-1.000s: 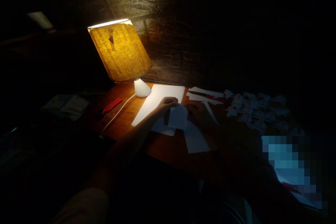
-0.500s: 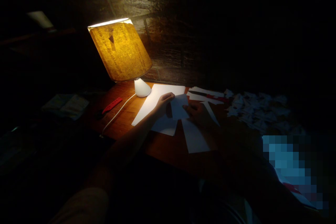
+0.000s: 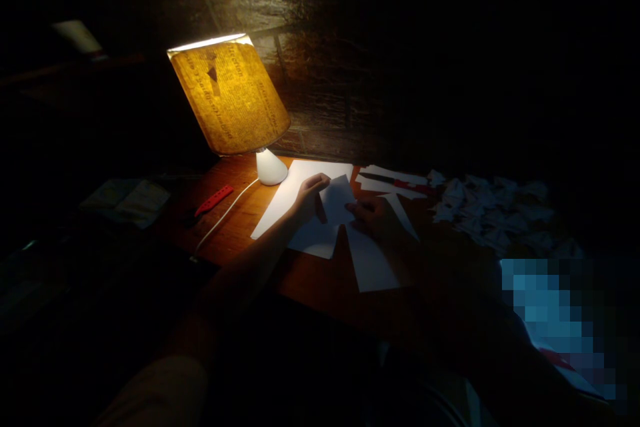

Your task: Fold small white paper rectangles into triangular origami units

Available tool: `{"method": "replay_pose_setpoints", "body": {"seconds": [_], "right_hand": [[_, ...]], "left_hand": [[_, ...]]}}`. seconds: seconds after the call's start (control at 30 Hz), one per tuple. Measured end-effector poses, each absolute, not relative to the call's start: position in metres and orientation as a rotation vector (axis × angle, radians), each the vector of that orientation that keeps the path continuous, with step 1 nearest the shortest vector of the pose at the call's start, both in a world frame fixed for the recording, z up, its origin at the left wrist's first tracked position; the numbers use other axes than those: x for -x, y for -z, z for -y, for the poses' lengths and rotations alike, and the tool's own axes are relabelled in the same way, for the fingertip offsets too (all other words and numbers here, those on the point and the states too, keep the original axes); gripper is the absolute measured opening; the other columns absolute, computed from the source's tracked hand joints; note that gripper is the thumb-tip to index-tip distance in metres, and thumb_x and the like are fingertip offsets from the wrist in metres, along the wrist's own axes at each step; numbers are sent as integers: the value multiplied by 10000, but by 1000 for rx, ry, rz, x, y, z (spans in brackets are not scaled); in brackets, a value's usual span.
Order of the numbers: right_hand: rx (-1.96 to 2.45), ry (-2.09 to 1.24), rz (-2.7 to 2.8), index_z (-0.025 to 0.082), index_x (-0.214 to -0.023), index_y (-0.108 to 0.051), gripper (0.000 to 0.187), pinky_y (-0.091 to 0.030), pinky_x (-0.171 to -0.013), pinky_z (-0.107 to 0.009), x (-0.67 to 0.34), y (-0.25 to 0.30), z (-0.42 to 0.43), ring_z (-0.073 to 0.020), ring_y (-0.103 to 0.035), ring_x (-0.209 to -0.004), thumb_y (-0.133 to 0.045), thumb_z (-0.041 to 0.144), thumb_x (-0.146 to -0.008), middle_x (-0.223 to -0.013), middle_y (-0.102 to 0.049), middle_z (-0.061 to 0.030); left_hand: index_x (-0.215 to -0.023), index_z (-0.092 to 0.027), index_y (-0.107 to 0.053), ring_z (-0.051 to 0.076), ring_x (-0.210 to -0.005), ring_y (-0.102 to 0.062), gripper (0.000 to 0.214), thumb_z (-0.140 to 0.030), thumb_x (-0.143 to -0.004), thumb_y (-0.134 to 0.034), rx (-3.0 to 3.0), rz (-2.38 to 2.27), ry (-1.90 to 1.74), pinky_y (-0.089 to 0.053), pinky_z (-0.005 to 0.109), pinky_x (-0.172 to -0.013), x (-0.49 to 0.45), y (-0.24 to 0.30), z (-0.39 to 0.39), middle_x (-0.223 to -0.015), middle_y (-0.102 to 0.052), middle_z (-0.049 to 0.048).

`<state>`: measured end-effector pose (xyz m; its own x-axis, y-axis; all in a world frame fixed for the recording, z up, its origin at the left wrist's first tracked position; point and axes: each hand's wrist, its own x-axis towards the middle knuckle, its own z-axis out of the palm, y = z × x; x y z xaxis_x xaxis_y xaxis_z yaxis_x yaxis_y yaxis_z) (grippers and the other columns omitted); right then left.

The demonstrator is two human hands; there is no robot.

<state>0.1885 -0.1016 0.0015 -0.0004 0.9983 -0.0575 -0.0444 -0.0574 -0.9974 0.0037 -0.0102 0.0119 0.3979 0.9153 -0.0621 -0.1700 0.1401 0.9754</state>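
A small sheet of white paper [image 3: 336, 197] is held up between both hands, above larger sheets on the table. My left hand [image 3: 311, 195] grips its left edge, fingers closed with the thumb on the near side. At the sheet's right edge, my right hand [image 3: 369, 211] pinches it; that hand is in deep shadow. Beneath lies a large white sheet [image 3: 280, 203], partly covered by my left forearm. Another cut piece of paper [image 3: 373, 260] rests on the wood below my right hand.
A lit lamp [image 3: 233, 100] with a print-covered shade stands at the back left, its white cord crossing the wooden table [image 3: 240, 203]. A red-handled tool [image 3: 214, 200] lies left. At right are a red-handled knife [image 3: 390, 180] on paper strips and a heap of folded paper pieces [image 3: 490, 207].
The small sheet has tilted and shifted slightly between the hands. My left hand has moved a little left, and my right hand's fingers sit slightly lower on the edge.
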Motion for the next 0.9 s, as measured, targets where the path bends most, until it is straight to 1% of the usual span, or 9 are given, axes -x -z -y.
{"method": "replay_pose_setpoints", "body": {"seconds": [0.1,0.3,0.43,0.57,0.7,0.77,0.9], "right_hand": [[1215,-1260,1216,224,-603,-531,500,-294,-438,-252,-189,0,100,-108,-418,-490,-837,598,-733,-546,-452,39],[1208,-1175,1269,225,-567,-501,531,-266,-440,-256,-188,3,99,-94,-386,-471,-785,619,-782,-521,-430,47],[1183,-1224,1254,224,-571,-504,540,-264,-435,-254,-186,0,100,-84,-367,-453,-801,641,-742,-505,-442,50],[1180,-1248,1198,229,-573,-488,525,-259,-430,-250,-185,-3,102,-84,-361,-453,-835,603,-698,-512,-427,56],[1163,-1311,1147,230,-598,-511,506,-268,-431,-255,-187,-4,102,-88,-350,-455,-824,611,-707,-518,-435,51],[1143,-1337,1112,230,-611,-516,518,-285,-441,-257,-189,-4,101,-98,-367,-467,-795,648,-736,-525,-448,43],[1138,-1300,1149,229,-617,-534,520,-312,-460,-257,-192,-5,99,-119,-403,-508,-767,670,-763,-543,-480,26]], "left_hand": [[-762,-193,-566,99,-469,-515,478,-524,-674,-898,-1211,-777,-981,-375,208,-398,-5,-14,12,-634,-498,-48],[-767,-187,-577,90,-457,-496,470,-507,-673,-908,-1226,-801,-996,-379,203,-396,-4,-11,11,-630,-527,-48],[-786,-191,-580,79,-441,-479,413,-473,-713,-873,-1204,-808,-1075,-365,203,-394,-3,-10,7,-629,-504,-61],[-804,-198,-579,86,-437,-485,385,-467,-721,-842,-1198,-823,-1049,-358,211,-389,-2,-11,7,-627,-489,-66],[-837,-204,-583,84,-391,-453,372,-458,-713,-825,-1183,-872,-1031,-296,227,-357,-2,-14,8,-635,-484,-74],[-829,-198,-583,77,-403,-453,359,-423,-700,-831,-1169,-880,-1043,-293,225,-377,-3,-15,8,-642,-497,-71],[-800,-184,-580,83,-521,-526,345,-331,-664,-860,-1143,-848,-1069,-370,208,-492,-6,-14,6,-663,-556,-52]]}}
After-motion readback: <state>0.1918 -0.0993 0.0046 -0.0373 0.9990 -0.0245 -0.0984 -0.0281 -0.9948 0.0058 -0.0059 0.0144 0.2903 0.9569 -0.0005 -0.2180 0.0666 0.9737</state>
